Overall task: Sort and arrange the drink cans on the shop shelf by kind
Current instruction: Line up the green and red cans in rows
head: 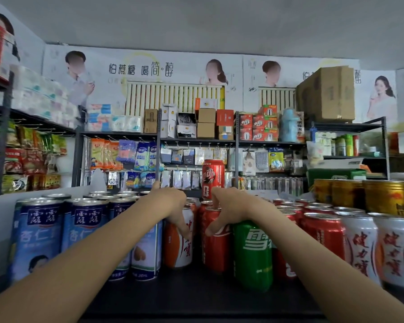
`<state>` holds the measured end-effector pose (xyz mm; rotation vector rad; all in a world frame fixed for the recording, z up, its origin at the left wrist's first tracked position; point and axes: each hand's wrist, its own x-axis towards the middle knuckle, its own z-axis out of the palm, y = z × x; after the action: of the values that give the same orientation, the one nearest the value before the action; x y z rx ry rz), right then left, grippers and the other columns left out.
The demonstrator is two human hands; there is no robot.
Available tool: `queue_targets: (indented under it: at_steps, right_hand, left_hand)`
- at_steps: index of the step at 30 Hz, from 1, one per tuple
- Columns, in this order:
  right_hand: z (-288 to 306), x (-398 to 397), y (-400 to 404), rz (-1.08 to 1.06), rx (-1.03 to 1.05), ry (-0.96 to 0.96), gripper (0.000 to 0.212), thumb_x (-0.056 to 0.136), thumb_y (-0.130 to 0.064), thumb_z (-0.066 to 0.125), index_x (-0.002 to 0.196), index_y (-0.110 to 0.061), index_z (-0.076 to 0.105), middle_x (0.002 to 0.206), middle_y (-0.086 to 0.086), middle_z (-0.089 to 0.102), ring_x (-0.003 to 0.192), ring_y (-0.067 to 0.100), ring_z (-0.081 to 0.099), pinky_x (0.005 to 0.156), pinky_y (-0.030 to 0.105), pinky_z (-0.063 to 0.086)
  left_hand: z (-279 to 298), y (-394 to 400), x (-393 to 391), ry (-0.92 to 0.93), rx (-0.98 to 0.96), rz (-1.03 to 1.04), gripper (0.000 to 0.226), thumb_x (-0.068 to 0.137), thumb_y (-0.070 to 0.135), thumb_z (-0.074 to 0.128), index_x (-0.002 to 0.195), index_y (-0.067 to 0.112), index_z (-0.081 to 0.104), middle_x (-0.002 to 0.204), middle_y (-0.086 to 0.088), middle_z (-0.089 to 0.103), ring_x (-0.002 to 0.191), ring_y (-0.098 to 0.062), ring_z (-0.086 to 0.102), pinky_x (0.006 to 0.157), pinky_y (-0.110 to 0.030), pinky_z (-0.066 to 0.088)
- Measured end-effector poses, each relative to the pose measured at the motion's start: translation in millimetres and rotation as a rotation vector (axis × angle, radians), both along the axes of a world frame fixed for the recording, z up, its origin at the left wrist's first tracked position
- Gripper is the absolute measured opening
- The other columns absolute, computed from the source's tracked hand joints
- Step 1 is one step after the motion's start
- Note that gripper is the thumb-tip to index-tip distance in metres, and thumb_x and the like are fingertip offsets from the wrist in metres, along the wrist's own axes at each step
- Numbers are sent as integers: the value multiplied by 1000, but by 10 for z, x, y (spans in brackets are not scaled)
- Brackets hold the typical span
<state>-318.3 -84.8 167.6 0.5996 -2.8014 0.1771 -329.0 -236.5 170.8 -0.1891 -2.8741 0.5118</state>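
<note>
Drink cans stand in rows on a dark shelf (191,297). Blue almond-drink cans (39,238) fill the left side. My left hand (173,203) grips the top of a white and orange can (179,248) beside them. My right hand (226,206) holds the top of a red cola can (216,248), thumb down its front. A green can (252,252) stands just right of it, under my wrist. One red cola can (212,177) stands raised on top of the cans behind. More red cans (322,236) and white and orange cans (359,248) are at the right.
Gold cans (380,197) are stacked at the far right. A white divider board (0,220) borders the cans at the left. Behind stand metal racks (159,141) with hanging packets, boxes and tissue packs. The shelf's front strip is bare.
</note>
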Motion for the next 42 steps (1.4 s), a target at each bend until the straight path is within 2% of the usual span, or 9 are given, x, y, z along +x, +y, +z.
queue_targets:
  at_steps: [4,7,12,21,27,29,33,37,42]
  right_hand:
    - [8,-17,51,92,-210,-44,53,64,-31,82,100,-17,46,108,1,56,98,22,55,84,35,51]
    - [186,107,119,167,-507,-22,49,63,-19,82,96,-16,46,106,4,58,96,25,59,78,34,55]
    - [759,710,616,185,-788,212,50,63,-20,81,100,-16,48,105,6,59,88,20,60,60,22,48]
    - [545,1430,2085,-45,-731,229,45,64,-19,80,101,-18,55,91,2,63,81,15,62,63,26,47]
    - [250,1359,2736,-66,-664,168,48,61,-18,83,100,-17,56,89,5,67,79,18,64,68,29,50]
    - [162,1321,2839,-38,-664,148,48,60,-18,83,100,-16,56,84,2,67,76,16,64,67,28,50]
    - [34,1234,2940,2,-609,127,45,60,-22,85,96,-21,56,84,3,68,73,16,64,61,25,47]
    - [-18,1159,2987,47,-611,133,47,58,-25,85,95,-18,57,84,5,68,76,21,65,66,31,51]
    - [-53,1050,2890,78,-598,142,48,57,-29,85,92,-18,55,85,1,69,79,19,67,76,39,55]
  left_hand:
    - [59,-46,-17,-25,52,-77,63,68,66,63,91,8,54,74,6,50,84,-16,51,103,-43,26]
    - [238,-110,30,14,199,-182,69,73,61,63,115,6,57,106,-2,63,101,-18,57,97,-35,39]
    - [534,191,211,174,444,-440,37,87,34,61,112,8,63,113,-3,64,102,-20,60,91,-32,47]
    - [316,1920,367,-31,461,-704,43,87,41,58,113,7,61,110,-4,63,101,-21,60,89,-33,49]
    - [36,2662,407,-239,421,-590,51,87,54,49,112,10,56,103,1,60,91,-14,57,73,-19,45]
    - [-30,2757,362,-195,441,-527,56,81,59,55,110,11,59,104,-2,63,93,-19,60,78,-28,49]
    - [-26,2800,386,-50,452,-484,38,74,56,66,68,20,54,72,4,56,74,-15,55,68,-28,48]
    - [219,2678,593,63,623,-508,54,71,54,69,72,2,58,63,1,54,54,-11,47,49,-21,36]
    - [675,2336,971,238,937,-559,40,73,51,69,75,11,67,75,7,61,73,-5,55,57,-19,39]
